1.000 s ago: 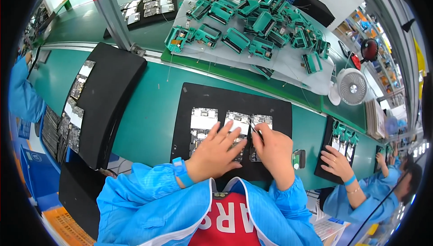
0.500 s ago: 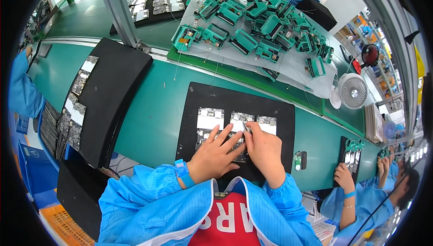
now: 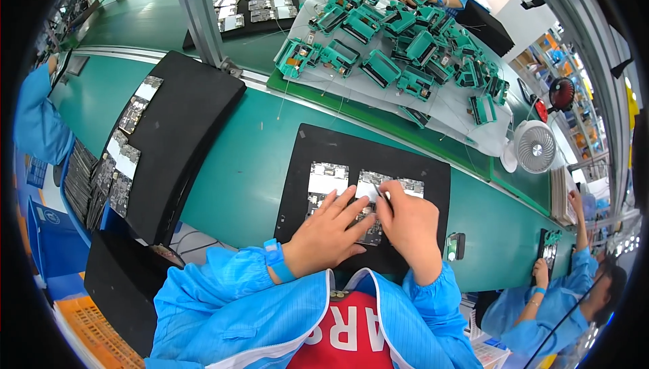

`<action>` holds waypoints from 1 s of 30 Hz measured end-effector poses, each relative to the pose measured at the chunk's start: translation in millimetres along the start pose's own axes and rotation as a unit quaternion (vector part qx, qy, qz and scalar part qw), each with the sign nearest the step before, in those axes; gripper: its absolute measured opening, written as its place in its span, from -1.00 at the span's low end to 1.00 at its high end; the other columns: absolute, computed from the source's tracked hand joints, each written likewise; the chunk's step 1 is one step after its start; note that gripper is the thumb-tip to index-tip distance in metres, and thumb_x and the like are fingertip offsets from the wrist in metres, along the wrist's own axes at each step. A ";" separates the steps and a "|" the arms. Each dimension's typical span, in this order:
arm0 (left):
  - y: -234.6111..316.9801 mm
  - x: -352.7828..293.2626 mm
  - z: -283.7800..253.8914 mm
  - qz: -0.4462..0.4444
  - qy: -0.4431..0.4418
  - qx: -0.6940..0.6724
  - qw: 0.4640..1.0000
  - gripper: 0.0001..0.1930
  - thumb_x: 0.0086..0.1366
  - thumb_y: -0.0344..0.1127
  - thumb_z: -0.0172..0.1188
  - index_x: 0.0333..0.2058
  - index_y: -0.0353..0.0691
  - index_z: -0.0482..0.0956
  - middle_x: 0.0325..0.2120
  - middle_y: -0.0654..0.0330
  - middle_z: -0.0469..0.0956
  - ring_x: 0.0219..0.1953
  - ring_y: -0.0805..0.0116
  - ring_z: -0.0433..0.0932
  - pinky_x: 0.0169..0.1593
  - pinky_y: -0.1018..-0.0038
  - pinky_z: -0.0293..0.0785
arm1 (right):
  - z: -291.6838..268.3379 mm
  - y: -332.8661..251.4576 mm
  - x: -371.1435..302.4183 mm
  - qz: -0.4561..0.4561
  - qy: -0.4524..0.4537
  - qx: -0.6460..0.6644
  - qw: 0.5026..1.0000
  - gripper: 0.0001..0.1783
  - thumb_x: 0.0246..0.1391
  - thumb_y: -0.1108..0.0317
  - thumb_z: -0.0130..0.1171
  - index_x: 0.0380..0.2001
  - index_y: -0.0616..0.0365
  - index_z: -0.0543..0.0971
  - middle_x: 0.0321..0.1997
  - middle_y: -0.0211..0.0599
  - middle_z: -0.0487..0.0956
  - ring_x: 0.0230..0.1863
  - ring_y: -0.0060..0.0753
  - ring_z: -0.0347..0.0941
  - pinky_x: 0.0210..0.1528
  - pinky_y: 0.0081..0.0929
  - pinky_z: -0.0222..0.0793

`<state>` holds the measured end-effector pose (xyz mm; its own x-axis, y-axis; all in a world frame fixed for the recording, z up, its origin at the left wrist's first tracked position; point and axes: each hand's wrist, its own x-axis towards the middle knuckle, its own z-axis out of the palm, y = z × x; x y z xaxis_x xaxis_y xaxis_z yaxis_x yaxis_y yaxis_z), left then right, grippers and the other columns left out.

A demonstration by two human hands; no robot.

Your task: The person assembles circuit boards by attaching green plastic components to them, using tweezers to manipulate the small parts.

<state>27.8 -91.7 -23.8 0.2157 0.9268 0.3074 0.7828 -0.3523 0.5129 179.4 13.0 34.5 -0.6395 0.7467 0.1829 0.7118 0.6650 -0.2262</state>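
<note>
Three circuit boards with white upper areas lie side by side on a black mat (image 3: pixel 292 166): a left board (image 3: pixel 329 178), a middle board (image 3: pixel 366 191) and a right board (image 3: pixel 414 185). My left hand (image 3: pixel 326 237) rests with fingers spread across the lower parts of the left and middle boards. Over the middle and right boards, my right hand (image 3: pixel 412 227) is closed in a pinch. A thin metal tool, apparently tweezers (image 3: pixel 386 198), shows between its thumb and forefinger. The tool's tip and the lower board parts are largely covered by my fingers.
Green frame-like fixtures (image 3: pixel 382 68) are heaped on the raised white-covered table ahead. Another black mat (image 3: pixel 193 108) holds boards at left. A small green-and-black fixture (image 3: pixel 456 246) lies right of my mat. A white fan (image 3: pixel 535 140) stands far right. Co-workers sit around.
The whole scene has shifted slightly right in view. My right hand has turned a little over the middle board, while my left stays spread. At far right, a co-worker's arm now reaches up.
</note>
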 end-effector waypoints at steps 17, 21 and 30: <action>-12.2 -40.0 -18.9 -0.109 0.060 0.054 0.991 -0.38 0.11 -0.09 0.40 0.13 -0.21 0.51 0.23 -0.07 0.35 0.33 -0.20 0.22 0.32 -0.11 0.18 | 42.8 -46.6 20.4 -0.074 -0.037 0.045 0.996 -0.79 0.18 0.21 0.18 -0.12 -0.08 0.53 -0.62 -0.24 0.59 -0.57 -0.06 0.56 -0.52 -0.15 0.41; -13.6 -39.9 -14.6 -0.091 0.069 0.055 0.992 -0.39 0.16 -0.05 0.36 0.14 -0.20 0.51 0.23 -0.07 0.35 0.34 -0.19 0.21 0.32 -0.12 0.16 | 39.3 -46.4 21.0 -0.094 -0.039 0.013 0.995 -0.75 0.14 0.28 0.20 -0.09 -0.05 0.53 -0.61 -0.24 0.60 -0.56 -0.08 0.57 -0.53 -0.16 0.40; -11.3 -37.3 -14.6 -0.081 0.066 0.082 0.991 -0.41 0.15 -0.04 0.35 0.11 -0.19 0.53 0.22 -0.06 0.36 0.33 -0.16 0.23 0.32 -0.08 0.19 | 25.0 -32.6 21.7 -0.098 -0.064 0.011 0.993 -0.71 0.15 0.24 0.18 -0.05 -0.11 0.50 -0.58 -0.22 0.59 -0.53 -0.01 0.56 -0.49 -0.08 0.40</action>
<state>2.4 -124.1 -29.3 0.0093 0.9404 0.3398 0.8878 -0.1642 0.4300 135.1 7.2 21.9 -0.7976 0.5944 0.1023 0.5648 0.7956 -0.2190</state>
